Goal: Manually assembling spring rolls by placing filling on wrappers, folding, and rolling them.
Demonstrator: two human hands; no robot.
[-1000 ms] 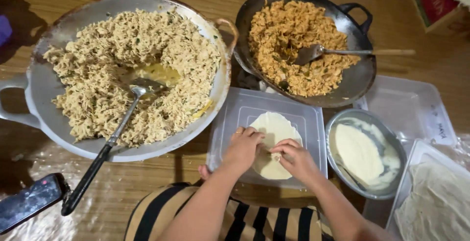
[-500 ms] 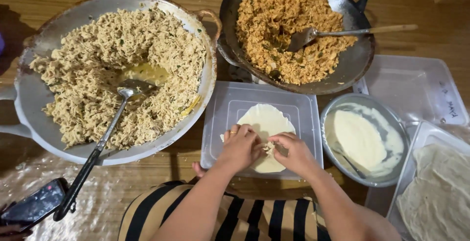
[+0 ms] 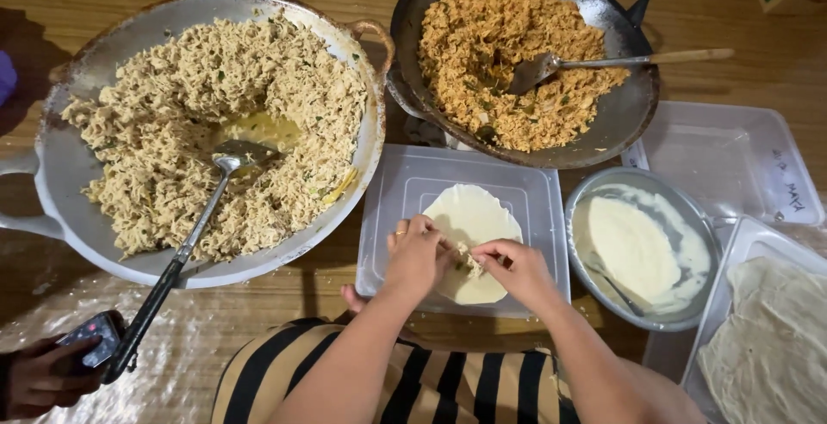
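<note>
Both hands are down on the round wrapper (image 3: 472, 217) in the clear tray (image 3: 392, 217). Left hand (image 3: 415, 256) and right hand (image 3: 517, 271) pinch closed on a small clump of filling (image 3: 468, 259) at its near edge, between the pale noodle pan (image 3: 77, 174) and the batter bowl (image 3: 680, 208).

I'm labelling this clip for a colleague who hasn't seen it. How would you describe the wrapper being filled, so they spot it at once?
Between the two big pans of shredded filling lies a clear plastic tray. On it sits a pale round wrapper, with the left hand and right hand pinching filling on its lower part. Unlike the stacked wrappers at far right, it lies single and flat.
</note>
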